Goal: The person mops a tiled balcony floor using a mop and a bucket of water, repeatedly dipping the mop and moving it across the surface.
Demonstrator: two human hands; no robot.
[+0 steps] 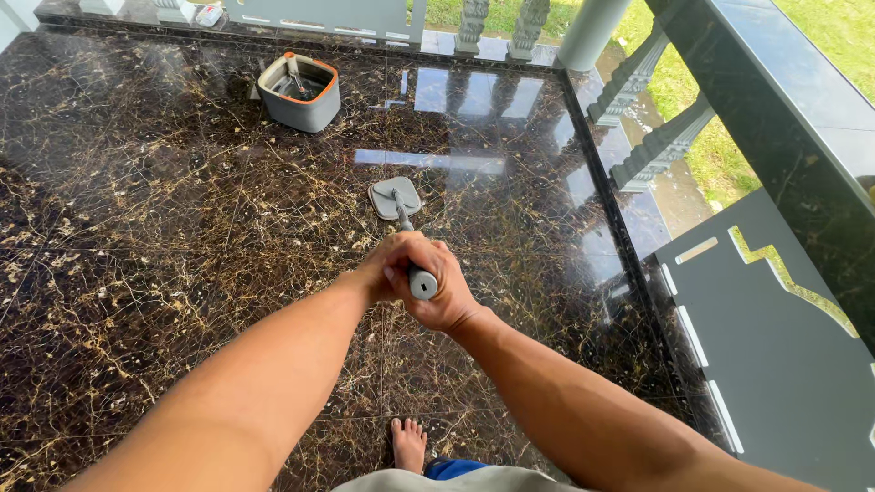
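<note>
Both my hands grip the grey mop handle (422, 281) near its top end. My right hand (442, 292) wraps around the handle's end, and my left hand (385, 269) clasps just beside it, overlapping the right. The handle runs down and away to a small square grey mop head (387, 197) lying flat on the dark brown marble floor (164, 228). A grey mop bucket (299, 91) with an orange rim stands further off, up and to the left of the mop head.
A grey balustrade (638, 82) and dark marble-topped rail (784, 100) run along the right, with a grey cut-out panel (775, 346) below. A round column (588, 32) stands at the far corner. My bare foot (408, 444) is at the bottom. Grass lies beyond.
</note>
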